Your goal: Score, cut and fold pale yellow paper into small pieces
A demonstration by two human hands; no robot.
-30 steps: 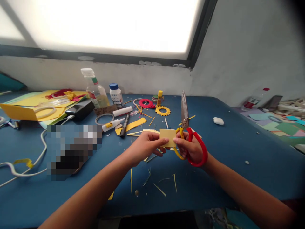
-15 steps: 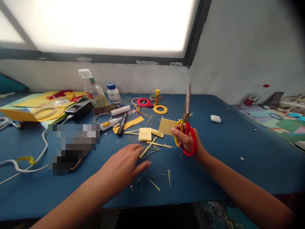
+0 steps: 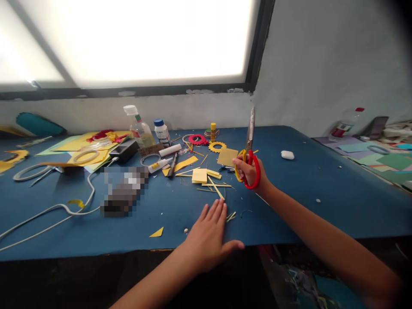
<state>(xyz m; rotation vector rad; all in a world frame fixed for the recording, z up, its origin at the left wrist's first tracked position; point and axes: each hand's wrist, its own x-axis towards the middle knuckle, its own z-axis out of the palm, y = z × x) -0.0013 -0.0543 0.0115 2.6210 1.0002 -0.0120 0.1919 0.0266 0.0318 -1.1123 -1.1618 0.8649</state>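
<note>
In the head view, the right hand [image 3: 248,171] grips one pair of scissors [image 3: 250,128] and one square [image 3: 227,156], at its fingertips; the left hand [image 3: 209,234] is spread, gripping nothing. Some cutting looks done: ahead of the left fingers lie one pile [image 3: 199,175] and loose strips [image 3: 216,189], too tangled to count. What remains, I cannot tell. Two toothed rings, red [image 3: 192,140] and yellow [image 3: 224,148], lie beyond the right fingers.

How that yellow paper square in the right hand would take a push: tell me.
The yellow paper square probably has some stiffness: it juts flat from the right hand without obvious sag. It looks thin, so it is likely light and easily creased. Gripped near one edge, it might swivel if nudged.
</note>
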